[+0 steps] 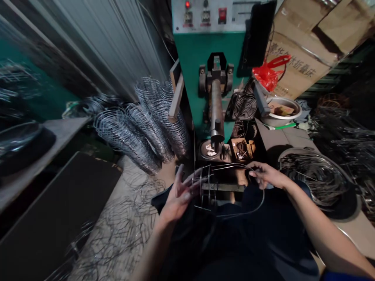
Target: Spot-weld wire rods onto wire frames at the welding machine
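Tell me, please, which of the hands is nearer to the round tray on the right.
Right. In this view, the right hand is just left of the round tray; the left hand is farther left, by the wire frame's far end.

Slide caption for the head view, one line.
Right hand pinches a wire frame, left hand spread at its other end, before a green machine with wire stacks alongside.

Pale floor, lower left: I log loose wire pieces and, towards centre, stacks of wire rings.
Grey surface, right: I list a white bowl and a round tray of wire.
Ledge, left: a dark round item, blurred to me.
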Demonstrator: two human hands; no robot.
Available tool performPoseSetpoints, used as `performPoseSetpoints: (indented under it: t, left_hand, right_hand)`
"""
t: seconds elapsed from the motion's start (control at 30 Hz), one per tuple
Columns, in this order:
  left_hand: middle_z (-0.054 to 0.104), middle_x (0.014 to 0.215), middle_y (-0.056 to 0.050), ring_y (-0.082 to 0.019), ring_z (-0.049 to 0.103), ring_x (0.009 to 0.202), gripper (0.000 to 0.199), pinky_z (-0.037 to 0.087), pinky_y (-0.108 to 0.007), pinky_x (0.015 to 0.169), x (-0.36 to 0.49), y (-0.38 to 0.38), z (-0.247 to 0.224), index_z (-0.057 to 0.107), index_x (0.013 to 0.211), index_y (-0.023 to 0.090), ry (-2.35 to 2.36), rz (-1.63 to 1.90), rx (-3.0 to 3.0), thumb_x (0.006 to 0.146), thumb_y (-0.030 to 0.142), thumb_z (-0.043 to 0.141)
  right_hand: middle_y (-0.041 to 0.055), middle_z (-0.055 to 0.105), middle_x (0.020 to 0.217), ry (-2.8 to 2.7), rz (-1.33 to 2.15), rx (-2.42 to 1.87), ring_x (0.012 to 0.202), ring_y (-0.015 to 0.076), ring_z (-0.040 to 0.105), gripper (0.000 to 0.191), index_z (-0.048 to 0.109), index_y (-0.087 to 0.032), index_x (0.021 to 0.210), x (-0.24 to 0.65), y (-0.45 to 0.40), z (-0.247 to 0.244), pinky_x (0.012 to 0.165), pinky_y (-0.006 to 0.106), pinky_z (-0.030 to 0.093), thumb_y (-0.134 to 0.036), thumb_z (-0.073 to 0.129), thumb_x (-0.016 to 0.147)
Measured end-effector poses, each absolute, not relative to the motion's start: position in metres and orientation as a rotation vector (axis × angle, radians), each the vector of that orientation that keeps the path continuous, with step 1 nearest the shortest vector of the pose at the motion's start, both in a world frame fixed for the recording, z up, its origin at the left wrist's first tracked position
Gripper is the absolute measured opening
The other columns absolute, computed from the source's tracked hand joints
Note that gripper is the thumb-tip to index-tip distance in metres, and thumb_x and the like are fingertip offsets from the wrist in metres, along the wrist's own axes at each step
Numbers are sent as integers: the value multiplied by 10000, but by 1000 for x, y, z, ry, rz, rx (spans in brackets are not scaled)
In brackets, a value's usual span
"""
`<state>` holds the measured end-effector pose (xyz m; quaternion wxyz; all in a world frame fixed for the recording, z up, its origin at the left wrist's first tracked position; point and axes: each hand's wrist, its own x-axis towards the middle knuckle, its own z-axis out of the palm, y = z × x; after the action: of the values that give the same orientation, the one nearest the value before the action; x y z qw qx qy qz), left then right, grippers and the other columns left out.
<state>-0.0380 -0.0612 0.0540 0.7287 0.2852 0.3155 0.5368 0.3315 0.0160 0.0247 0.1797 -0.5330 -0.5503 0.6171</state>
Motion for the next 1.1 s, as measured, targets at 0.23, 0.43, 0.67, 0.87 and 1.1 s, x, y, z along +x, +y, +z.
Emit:
performPoseSetpoints:
  t: [0.23, 0.43, 0.67, 0.87, 1.1]
  left_hand:
    - [641, 1262, -224, -293, 693, 1056, 577, 560, -346, 858, -36, -77, 4, 558, 1248, 112, 1012, 890, 322, 763, 313, 797]
    - [585, 1371, -192, -307, 631, 1182, 644, 531, -415, 939, -17, -110, -22, 548, 1277, 169, 1116, 972, 323, 716, 317, 827]
    - [710, 853, -54, -168, 698, 755, 677, 535, -271, 734, 11, -139, -37, 533, 1293, 140, 1159, 876, 507, 736, 389, 826]
    - [568, 620, 59, -98, 569, 473, 622, 456, -210, 496, 18, -85, -10, 514, 1311, 136, 1020, 1120, 557, 798, 383, 766]
    - [555, 686, 63, -88, 565, 474, 704, 486, -230, 490, 29, -45, 4, 494, 1417, 175, 981, 1295, 725, 792, 334, 776]
  right_hand:
    - [-68, 541, 540, -1309, 1963, -1620, 359, 106, 486, 630, 573, -225, 1187, 321, 6, -30, 322, 180, 383, -510, 823, 683]
    - [15, 607, 543, -1278, 1996, -1758, 402, 137, 537, 404, 673, -185, 778, 321, -4, -64, 344, 204, 357, -564, 780, 691]
    - [17, 636, 676, -1519, 1622, -1696, 601, 154, 557, 365, 706, -192, 748, 320, 5, -48, 530, 239, 412, -444, 892, 561]
    - [-21, 523, 614, -1654, 1577, -1244, 561, 111, 415, 436, 631, -165, 680, 308, 27, 7, 546, 248, 314, -579, 758, 735]
    - [-44, 380, 584, -1601, 1242, -1240, 586, 107, 317, 548, 465, -174, 561, 290, 62, 29, 569, 265, 237, -607, 745, 748]
